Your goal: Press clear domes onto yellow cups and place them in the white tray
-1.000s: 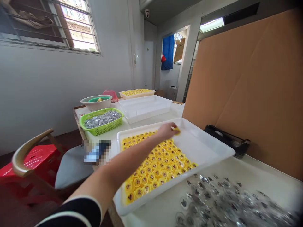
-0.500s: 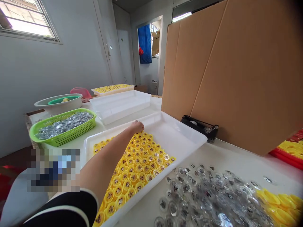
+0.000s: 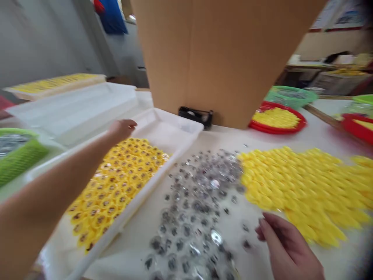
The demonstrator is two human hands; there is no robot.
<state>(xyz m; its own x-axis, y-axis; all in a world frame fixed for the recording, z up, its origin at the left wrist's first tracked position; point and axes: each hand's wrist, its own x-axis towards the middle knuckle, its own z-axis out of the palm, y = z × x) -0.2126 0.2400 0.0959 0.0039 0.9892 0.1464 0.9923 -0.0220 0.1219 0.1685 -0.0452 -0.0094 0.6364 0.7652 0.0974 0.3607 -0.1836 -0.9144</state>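
Tray [image 3: 170, 131] under loosely curled, seemingly empty left hand [image 3: 121, 128]; open right hand [image 3: 287, 249] beside discs [image 3: 198, 194].

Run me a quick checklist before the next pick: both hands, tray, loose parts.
1. Left hand empty: cannot tell, blurred above the white tray.
2. Right hand empty: ok, open beside the clear pieces.
3. Tray has room: ok, its far end is bare.
4. Tray caps seated flat: cannot tell, too blurred.
5. Loose yellow caps near the right hand: ok, piled on the table.
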